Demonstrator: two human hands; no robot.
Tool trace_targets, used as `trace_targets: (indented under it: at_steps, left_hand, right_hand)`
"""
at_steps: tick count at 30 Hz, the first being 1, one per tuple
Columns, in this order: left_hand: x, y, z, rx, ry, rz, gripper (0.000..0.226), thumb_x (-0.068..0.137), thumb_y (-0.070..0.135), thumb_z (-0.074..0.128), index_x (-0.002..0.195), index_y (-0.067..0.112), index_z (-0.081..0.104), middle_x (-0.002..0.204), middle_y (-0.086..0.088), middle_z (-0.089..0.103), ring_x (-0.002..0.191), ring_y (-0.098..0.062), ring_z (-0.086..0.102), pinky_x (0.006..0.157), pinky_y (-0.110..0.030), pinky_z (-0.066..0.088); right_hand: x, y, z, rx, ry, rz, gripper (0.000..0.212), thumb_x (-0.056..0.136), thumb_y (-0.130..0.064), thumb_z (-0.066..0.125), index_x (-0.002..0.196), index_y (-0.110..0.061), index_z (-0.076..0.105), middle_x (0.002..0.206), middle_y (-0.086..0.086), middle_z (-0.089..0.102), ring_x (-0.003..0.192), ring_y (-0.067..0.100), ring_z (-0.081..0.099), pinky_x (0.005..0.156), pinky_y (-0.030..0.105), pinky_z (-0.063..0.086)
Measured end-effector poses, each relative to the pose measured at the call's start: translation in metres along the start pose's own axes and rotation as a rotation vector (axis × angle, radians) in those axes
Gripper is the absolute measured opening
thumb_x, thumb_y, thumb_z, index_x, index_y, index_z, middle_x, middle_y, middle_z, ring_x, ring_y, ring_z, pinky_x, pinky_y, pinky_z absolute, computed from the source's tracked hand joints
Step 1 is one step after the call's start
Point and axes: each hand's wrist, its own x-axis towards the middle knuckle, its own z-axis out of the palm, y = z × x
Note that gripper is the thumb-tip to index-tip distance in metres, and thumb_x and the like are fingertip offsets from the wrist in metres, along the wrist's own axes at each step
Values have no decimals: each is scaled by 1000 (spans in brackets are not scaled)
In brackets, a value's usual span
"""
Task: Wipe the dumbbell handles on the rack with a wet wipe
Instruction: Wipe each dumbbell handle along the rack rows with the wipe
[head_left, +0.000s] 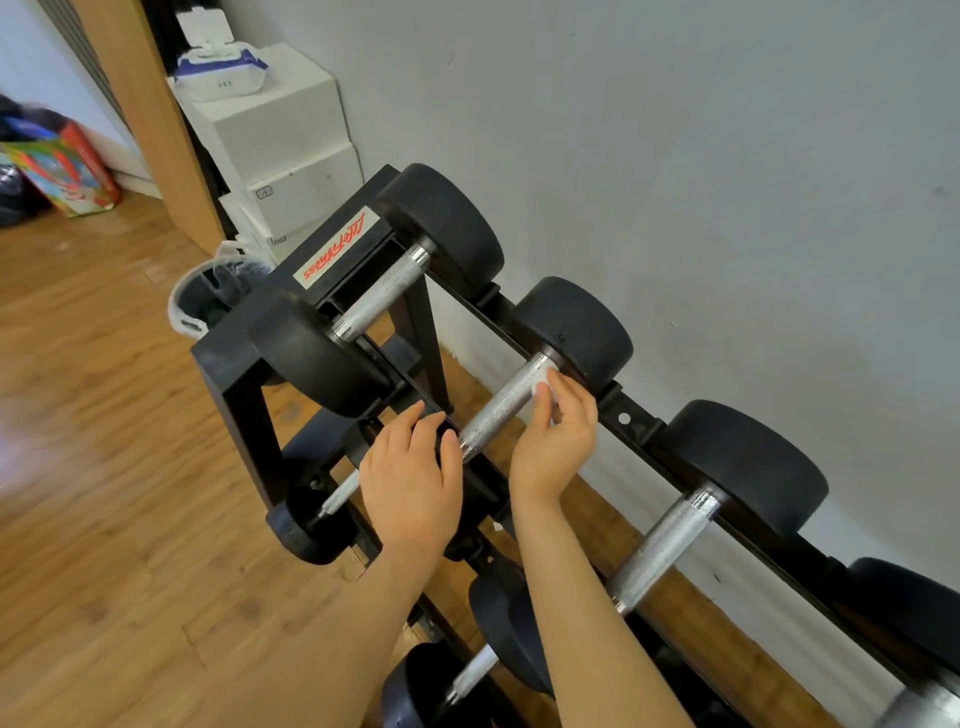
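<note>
A black dumbbell rack (244, 364) stands against a grey wall, with three dumbbells on its top row. The middle dumbbell's knurled steel handle (498, 408) lies between my hands. My right hand (556, 436) pinches a small white wet wipe (545, 382) against the far end of that handle, near the back weight. My left hand (410, 478) grips the near black weight of the same dumbbell, which it mostly hides. The first dumbbell's handle (379, 296) is to the upper left, and the third one's handle (665, 545) is to the lower right.
An open pack of wet wipes (221, 70) sits on stacked white boxes (291, 156) beyond the rack. A bin lined with a plastic bag (205, 301) stands at the rack's far end. Smaller dumbbells (311, 519) fill the lower row. Wooden floor spreads to the left.
</note>
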Motion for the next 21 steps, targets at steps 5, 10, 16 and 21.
trace_targets:
  at_steps: [5,10,16,21]
  left_hand:
    - [0,-1,2,6,28,-2,51,96,43,30,118,19,70,130,-1,64,123,-24,56,101,-46,43]
    - [0,-2,4,20,39,-2,51,95,43,31,116,20,71,129,0,64,123,-22,55,100,-43,43]
    - [-1,-3,4,24,39,4,51,95,43,31,114,20,72,129,0,64,123,-22,55,98,-44,43]
    - [-1,-3,4,26,37,5,51,95,44,31,114,20,71,129,0,64,122,-23,55,98,-44,44]
  right_hand:
    - [-7,2,6,27,45,-6,23,93,-7,61,115,-8,70,108,1,61,97,10,64,81,14,53]
    - [-14,8,6,19,20,-53,24,93,-7,61,116,-8,69,111,2,61,100,8,63,82,22,56]
    - [-14,5,5,-51,-18,-87,27,94,-7,58,120,-7,67,116,6,59,105,14,62,86,25,56]
    - [-9,5,4,-122,-74,-130,29,96,-11,55,122,-7,66,123,10,59,112,19,59,88,30,56]
